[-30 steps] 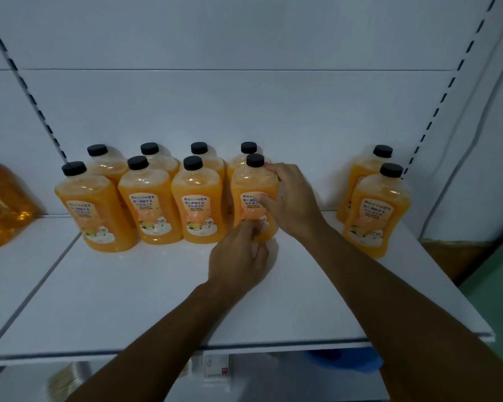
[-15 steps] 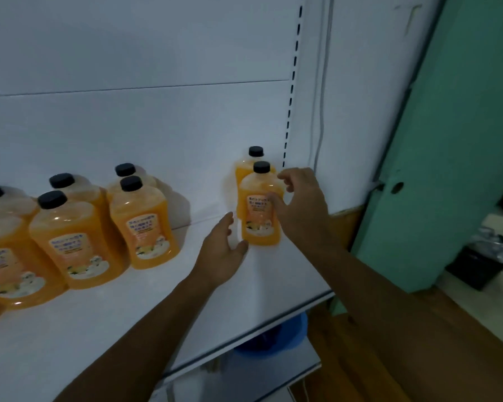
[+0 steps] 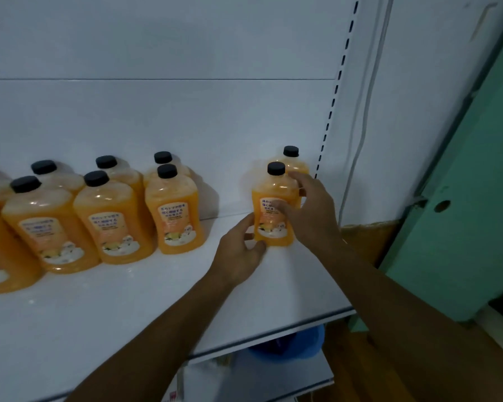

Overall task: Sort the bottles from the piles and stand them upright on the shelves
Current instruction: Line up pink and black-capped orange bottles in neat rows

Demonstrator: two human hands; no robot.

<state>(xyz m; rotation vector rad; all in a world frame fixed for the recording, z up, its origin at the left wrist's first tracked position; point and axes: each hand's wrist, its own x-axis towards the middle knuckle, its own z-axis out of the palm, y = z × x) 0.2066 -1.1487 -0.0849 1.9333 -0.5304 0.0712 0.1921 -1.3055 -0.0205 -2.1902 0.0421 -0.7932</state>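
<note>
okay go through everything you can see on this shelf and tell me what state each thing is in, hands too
Front right bottle: upright on the shelf, capped, held by both hands.
Back right bottle: upright, capped, directly behind it.
Bottle group: upright, capped, two rows, untouched.
Left hand: fingers at the front right bottle's lower left side.
Right hand: fingers curled around its right side.

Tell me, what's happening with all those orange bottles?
A person is lining up orange bottles on a white shelf. Both hands are on one black-capped bottle near the shelf's right end: the left hand touches its base, and the right hand wraps its side. Another bottle stands just behind it. A group of matching bottles already stands upright in rows farther left.
</note>
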